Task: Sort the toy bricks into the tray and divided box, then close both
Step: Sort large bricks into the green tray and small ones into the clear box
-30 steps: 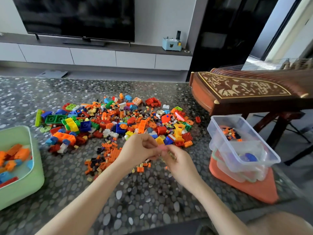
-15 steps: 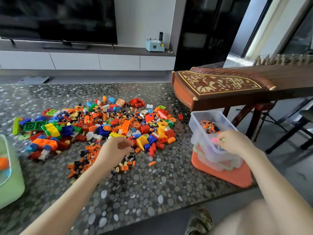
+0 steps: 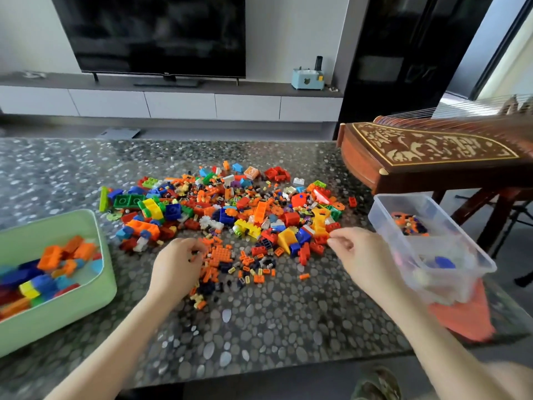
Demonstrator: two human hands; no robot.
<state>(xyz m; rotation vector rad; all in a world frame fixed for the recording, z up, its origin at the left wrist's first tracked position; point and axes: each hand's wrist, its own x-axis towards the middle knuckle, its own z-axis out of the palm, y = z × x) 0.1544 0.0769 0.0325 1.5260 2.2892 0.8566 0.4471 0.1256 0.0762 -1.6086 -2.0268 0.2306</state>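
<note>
A heap of mixed toy bricks (image 3: 230, 209) covers the middle of the pebble-patterned table, with small orange and dark pieces (image 3: 251, 269) spilling toward me. My left hand (image 3: 176, 267) rests knuckles-up on the small orange pieces, its fingers curled round some of them. My right hand (image 3: 357, 255) hovers at the heap's right edge, fingers loosely curled, nothing visible in it. The green tray (image 3: 98, 235) at the left holds large bricks. The clear divided box (image 3: 380, 206) at the right holds small bricks, right beside my right hand.
An orange lid (image 3: 467, 319) lies under the clear box at the table's right corner. A carved wooden zither (image 3: 432, 151) on a stand sits just behind the box. The table's near edge (image 3: 259, 370) runs below my forearms. A television hangs on the far wall.
My right hand went from meeting my left hand to the clear box, then came back to the heap's right edge. My left hand has shifted onto the small orange pieces.
</note>
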